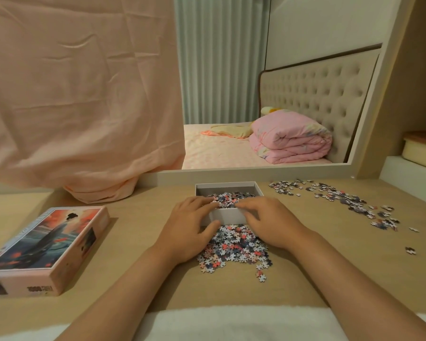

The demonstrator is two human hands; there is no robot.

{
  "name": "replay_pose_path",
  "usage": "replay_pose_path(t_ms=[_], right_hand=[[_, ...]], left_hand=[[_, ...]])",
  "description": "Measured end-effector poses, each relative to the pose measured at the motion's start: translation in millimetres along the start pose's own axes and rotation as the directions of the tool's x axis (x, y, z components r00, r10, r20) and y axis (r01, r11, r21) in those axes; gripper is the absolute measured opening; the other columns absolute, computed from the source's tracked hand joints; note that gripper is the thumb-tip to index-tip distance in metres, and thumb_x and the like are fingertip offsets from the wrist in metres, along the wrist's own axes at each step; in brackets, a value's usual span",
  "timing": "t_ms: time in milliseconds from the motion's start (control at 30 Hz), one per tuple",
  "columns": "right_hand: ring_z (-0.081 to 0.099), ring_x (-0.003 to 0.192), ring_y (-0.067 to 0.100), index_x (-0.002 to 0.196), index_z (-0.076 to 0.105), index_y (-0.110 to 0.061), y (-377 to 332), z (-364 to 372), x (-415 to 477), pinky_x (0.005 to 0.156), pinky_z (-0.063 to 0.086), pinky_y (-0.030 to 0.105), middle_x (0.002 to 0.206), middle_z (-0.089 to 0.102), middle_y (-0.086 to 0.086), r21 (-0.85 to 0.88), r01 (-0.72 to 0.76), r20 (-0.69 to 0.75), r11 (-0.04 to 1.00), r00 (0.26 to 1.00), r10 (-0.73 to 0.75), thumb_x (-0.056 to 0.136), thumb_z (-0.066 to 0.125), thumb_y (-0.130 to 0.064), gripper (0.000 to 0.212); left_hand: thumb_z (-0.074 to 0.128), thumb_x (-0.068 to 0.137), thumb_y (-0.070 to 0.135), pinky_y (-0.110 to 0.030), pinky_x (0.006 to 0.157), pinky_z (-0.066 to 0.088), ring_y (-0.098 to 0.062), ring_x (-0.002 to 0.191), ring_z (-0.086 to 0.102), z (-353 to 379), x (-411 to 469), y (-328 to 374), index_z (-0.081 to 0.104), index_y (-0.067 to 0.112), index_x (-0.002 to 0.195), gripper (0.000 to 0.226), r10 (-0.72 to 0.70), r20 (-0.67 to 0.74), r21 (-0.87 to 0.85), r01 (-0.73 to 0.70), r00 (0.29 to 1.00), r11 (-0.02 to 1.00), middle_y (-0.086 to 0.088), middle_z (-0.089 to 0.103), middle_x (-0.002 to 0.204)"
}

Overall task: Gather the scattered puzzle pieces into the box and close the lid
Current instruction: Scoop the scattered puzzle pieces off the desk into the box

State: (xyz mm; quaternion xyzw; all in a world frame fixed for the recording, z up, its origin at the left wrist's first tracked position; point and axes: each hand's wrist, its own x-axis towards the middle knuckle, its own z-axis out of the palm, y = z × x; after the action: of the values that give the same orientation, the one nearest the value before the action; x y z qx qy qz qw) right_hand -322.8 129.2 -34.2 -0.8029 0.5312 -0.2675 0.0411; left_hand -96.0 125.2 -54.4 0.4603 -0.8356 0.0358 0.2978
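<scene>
A white open box (pixel 228 187) stands on the wooden desk with puzzle pieces inside. My left hand (pixel 191 217) and my right hand (pixel 268 221) reach over its near wall, fingers stretched flat over the pieces at the rim. A heap of loose puzzle pieces (pixel 234 249) lies right before the box, between my wrists. A second scatter of pieces (pixel 342 198) spreads across the desk to the right. The pink lid (pixel 44 247) with a painted picture lies face up at the left.
A peach cloth (pixel 84 107) hangs over the left part of a mirror (pixel 256 94) behind the box. A white step (pixel 413 178) with a cream box on it stands at the far right. A white cloth (pixel 231 323) covers the near desk edge.
</scene>
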Motion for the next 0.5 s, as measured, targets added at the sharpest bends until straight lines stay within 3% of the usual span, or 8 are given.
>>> replay_pose_path(t_ms=[100, 200, 367, 500], right_hand=[[0.054, 0.114, 0.012, 0.124, 0.068, -0.028, -10, -9, 2, 0.096, 0.045, 0.032, 0.122, 0.064, -0.009, -0.122, 0.091, -0.012, 0.988, 0.996, -0.093, 0.095, 0.051, -0.026, 0.033], [0.056, 0.1, 0.01, 0.122, 0.067, -0.033, -22, -16, 2, 0.08, 0.045, 0.028, 0.113, 0.061, -0.012, -0.197, 0.095, 0.09, 0.976, 0.993, -0.078, 0.093, 0.051, -0.035, 0.033], [0.055, 0.11, 0.016, 0.135, 0.054, -0.04, -32, -9, -4, 0.085, 0.048, 0.035, 0.121, 0.054, -0.007, -0.333, 0.147, 0.366, 0.931, 0.931, -0.016, 0.093, 0.049, -0.048, 0.043], [0.053, 0.11, 0.017, 0.134, 0.056, -0.036, -30, -3, -2, 0.086, 0.046, 0.035, 0.121, 0.053, -0.005, -0.287, 0.115, 0.413, 0.951, 0.91, 0.014, 0.095, 0.053, -0.046, 0.04]], left_hand=[[0.05, 0.092, 0.039, -0.029, 0.094, 0.035, -0.009, 0.114, 0.045, -11, -1, 2, 0.062, 0.03, 0.121, 0.032, 0.063, -0.088, 0.037, -0.06, 0.994, 0.998, 0.013, 0.057, 0.12], [0.051, 0.092, 0.04, -0.03, 0.078, 0.045, -0.009, 0.095, 0.053, -15, -3, 8, 0.065, 0.03, 0.11, 0.025, 0.089, -0.012, 0.037, -0.088, 0.996, 0.995, 0.012, 0.058, 0.104], [0.044, 0.09, 0.053, -0.033, 0.09, 0.045, -0.016, 0.106, 0.054, 2, -6, 13, 0.063, 0.028, 0.126, 0.048, 0.128, 0.201, 0.089, -0.148, 0.971, 0.985, 0.006, 0.06, 0.118], [0.049, 0.096, 0.046, -0.034, 0.093, 0.042, -0.018, 0.11, 0.048, 6, -7, 15, 0.063, 0.027, 0.128, 0.04, 0.115, 0.219, 0.065, -0.132, 0.969, 0.989, 0.004, 0.06, 0.121]])
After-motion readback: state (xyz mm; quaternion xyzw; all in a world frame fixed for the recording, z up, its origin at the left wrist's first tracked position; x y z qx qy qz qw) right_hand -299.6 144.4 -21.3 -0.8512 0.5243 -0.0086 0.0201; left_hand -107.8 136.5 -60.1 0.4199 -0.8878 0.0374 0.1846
